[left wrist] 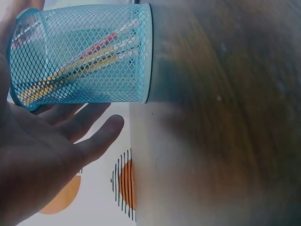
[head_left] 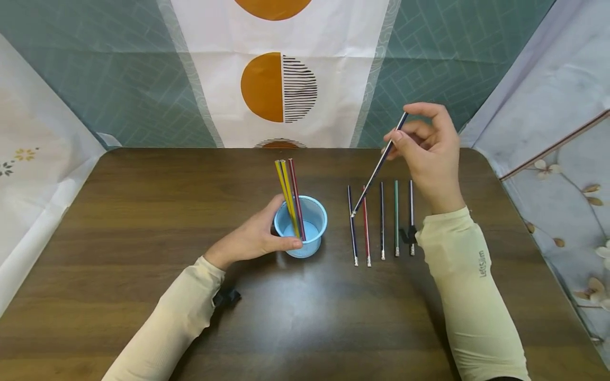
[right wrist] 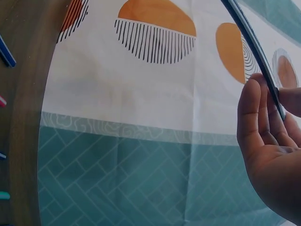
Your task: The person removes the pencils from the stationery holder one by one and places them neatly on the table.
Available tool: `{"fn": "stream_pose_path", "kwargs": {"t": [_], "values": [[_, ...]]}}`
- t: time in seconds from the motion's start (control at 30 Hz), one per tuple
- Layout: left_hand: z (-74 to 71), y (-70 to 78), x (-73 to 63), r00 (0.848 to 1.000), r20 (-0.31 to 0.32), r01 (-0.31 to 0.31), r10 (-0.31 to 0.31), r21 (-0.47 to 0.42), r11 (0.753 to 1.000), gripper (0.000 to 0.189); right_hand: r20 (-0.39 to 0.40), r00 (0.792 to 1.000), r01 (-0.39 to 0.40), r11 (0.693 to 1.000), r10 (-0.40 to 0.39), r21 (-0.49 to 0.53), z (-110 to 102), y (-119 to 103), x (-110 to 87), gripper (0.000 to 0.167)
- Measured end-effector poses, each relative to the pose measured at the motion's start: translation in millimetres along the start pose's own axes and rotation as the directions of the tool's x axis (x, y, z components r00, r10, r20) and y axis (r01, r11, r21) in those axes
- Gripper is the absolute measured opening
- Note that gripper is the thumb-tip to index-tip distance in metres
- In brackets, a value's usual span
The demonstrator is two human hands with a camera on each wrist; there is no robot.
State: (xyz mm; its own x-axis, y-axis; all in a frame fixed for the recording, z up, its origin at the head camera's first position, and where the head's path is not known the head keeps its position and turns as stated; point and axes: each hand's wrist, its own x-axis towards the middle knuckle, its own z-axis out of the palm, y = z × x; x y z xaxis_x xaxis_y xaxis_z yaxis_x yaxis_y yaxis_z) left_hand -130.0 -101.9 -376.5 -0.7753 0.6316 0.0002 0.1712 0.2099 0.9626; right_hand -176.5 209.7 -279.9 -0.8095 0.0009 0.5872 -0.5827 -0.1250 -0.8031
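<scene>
1. Blue mesh cup (head_left: 305, 251) upright, mid-table (head_left: 143, 211), head view. Left hand (head_left: 257, 233) holds it, thumb at near rim. Right hand (head_left: 431, 153), nearer right edge, pinches dark pencil (head_left: 378, 164). Risk: swinging it low could scatter the row. Count: one cup; inside, two yellow pencils (head_left: 284, 190), one red pencil (head_left: 296, 196); five loose pencils (head_left: 382, 222) between cup and right edge.
2. Left wrist: fingers part-curled round cup. Risk: sideways knock plus loose grip could tip it. Three pencils through mesh.
3. Right wrist: thumb-and-fingertip pinch, one pencil. Risk: slack pinch, pencil drops.
</scene>
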Motion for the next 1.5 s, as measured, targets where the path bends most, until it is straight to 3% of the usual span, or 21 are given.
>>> {"fn": "stream_pose_path", "kwargs": {"t": [0.2,0.4,0.8,1.0,1.2,1.5], "values": [[0.6,1.2,-3.8,1.0,0.023,0.02,-0.02,-0.004,1.0,0.08,-0.02,0.993,-0.119,0.993,0.119,0.022,-4.9,1.2,-4.7,0.037],[-0.4,2.1,-9.7,0.999,0.033,0.026,-0.025,-0.013,1.0,0.08,-0.023,0.989,-0.147,0.989,0.147,-0.005,-15.0,2.4,-9.9,0.037],[1.4,2.2,-9.7,0.999,0.03,0.025,-0.024,-0.023,0.999,0.076,-0.051,0.975,-0.219,0.972,0.215,-0.084,-55.8,2.5,-13.9,0.039],[2.6,0.9,-11.3,0.999,0.02,0.027,-0.027,-0.021,0.999,0.077,-0.043,0.954,-0.299,0.941,0.296,-0.159,-80.8,6.5,-17.0,0.037],[2.9,0.4,-5.9,1.0,0.009,-0.002,0.002,-0.016,1.0,0.081,-0.067,0.924,-0.378,0.869,0.377,-0.319,-108.0,12.6,-18.0,0.036],[2.1,2.8,-0.7,0.998,0.024,-0.05,0.052,-0.075,0.996,0.084,-0.07,0.848,-0.462,0.669,0.525,-0.582,-138.1,33.9,-24.0,0.028]]}}
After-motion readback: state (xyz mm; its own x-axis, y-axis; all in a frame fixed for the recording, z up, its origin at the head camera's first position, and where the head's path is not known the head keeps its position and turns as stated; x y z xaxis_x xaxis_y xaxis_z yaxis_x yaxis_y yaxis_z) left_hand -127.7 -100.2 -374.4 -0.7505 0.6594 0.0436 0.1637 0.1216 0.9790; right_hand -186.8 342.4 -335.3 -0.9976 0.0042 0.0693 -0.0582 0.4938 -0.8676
